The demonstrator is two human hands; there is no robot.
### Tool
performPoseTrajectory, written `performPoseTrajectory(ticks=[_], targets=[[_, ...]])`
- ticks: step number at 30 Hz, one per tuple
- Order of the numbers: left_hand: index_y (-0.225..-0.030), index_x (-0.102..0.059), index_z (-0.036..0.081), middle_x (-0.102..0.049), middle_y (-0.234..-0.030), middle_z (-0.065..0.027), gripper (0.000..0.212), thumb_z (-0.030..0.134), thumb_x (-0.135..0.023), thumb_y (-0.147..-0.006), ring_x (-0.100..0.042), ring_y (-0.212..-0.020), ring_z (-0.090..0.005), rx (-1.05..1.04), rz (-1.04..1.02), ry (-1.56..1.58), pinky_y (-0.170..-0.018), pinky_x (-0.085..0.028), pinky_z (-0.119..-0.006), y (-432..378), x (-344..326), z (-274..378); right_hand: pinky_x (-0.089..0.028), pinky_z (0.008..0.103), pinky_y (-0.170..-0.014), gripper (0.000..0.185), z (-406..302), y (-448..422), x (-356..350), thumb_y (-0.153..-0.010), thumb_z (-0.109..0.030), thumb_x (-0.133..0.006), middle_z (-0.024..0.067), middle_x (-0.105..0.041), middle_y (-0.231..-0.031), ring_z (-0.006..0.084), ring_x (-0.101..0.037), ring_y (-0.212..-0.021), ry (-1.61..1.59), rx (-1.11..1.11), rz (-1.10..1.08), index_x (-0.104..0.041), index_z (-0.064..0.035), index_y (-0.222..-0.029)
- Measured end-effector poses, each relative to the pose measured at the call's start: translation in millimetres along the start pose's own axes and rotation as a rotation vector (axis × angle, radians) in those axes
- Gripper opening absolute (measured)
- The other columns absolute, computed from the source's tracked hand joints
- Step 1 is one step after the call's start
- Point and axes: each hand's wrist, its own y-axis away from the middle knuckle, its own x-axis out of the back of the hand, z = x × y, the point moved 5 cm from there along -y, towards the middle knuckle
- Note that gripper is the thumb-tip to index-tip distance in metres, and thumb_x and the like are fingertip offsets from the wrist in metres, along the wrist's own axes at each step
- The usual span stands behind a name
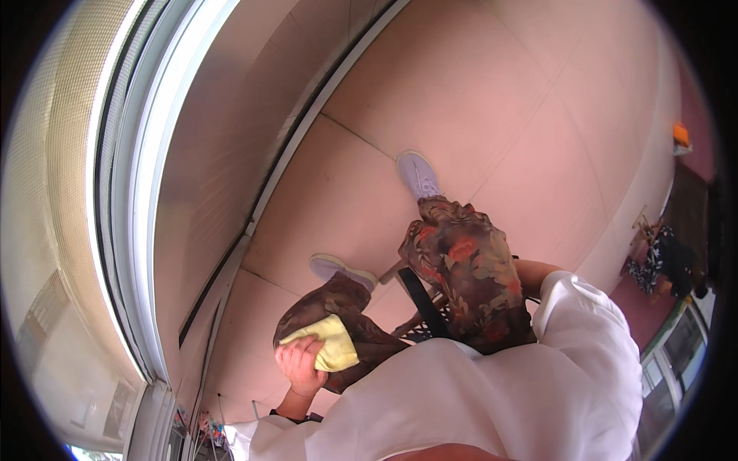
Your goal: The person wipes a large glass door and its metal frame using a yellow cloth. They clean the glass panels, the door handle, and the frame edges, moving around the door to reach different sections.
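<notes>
My left hand (301, 366) is closed on a folded yellow cloth (337, 346), held over my left thigh in dark floral trousers. My right forearm passes behind my raised right leg (467, 259), and the right hand is hidden there. Between my legs part of a seat or frame with dark netting and a black strap (424, 302) shows. A lilac lace-up shoe (418, 174) is on the pink floor, and the other shoe (343, 271) is nearer the wall.
Along the left runs a window with a white frame (167, 98) and a mesh screen (72, 127), above a smooth pinkish wall. Far right, a person in dark clothes (671, 262) is near a dark surface. An orange object (681, 134) lies beyond. Colourful items (213, 429) stand at lower left.
</notes>
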Motion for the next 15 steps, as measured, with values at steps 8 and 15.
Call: performPoseTrajectory(ticks=[8,15], targets=[[-0.089,-0.065,0.014,-0.064,-0.094,0.0021,0.018,0.022,-0.055,-0.075,-0.057,-0.086,-0.0156,-0.058,0.256,-0.204,-0.08,-0.036,-0.033,45,-32,42,-0.05,0.0313,-0.076,0.036,29,-24,32,-0.079,-0.021,-0.06,0.0019,-0.065,-0.102,0.0162,-0.062,-0.092,0.007,0.013,0.028,-0.06,-0.008,-0.113],[-0.092,-0.063,0.01,-0.064,-0.094,-0.0038,0.027,0.008,-0.053,-0.067,-0.058,-0.088,-0.0212,0.004,0.496,-0.222,-0.086,-0.037,-0.036,52,-26,51,-0.05,0.0312,-0.076,0.038,20,-16,50,-0.079,-0.021,-0.06,0.0016,-0.065,-0.102,0.0153,-0.062,-0.091,0.046,0.009,0.135,-0.059,-0.0077,-0.115]])
